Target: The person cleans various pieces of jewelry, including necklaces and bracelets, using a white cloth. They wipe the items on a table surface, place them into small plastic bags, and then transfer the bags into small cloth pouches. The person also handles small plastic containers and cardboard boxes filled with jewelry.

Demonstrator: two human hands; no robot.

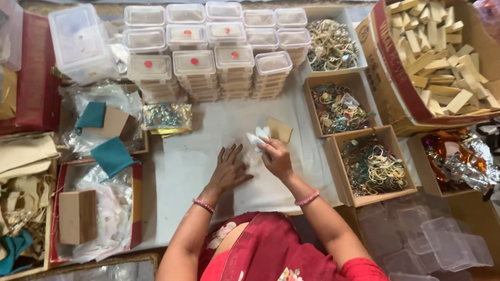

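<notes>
My right hand point(276, 157) pinches a crumpled piece of white tissue paper point(256, 137) above the white cloth work surface point(182, 166). A small tan cardboard piece point(280, 129) lies just beyond that hand, touching the tissue. My left hand point(227, 170) rests flat on the cloth beside it, fingers spread, holding nothing. Both wrists wear pink bead bracelets.
Stacks of clear lidded plastic boxes point(198, 62) line the far side. Cardboard trays of bangles and jewellery point(371, 165) sit at right, with a large carton of wooden blocks point(442, 57) behind. Teal pouches point(111, 155), plastic bags and a wooden block point(77, 216) lie at left. Empty clear boxes point(437, 244) are near right.
</notes>
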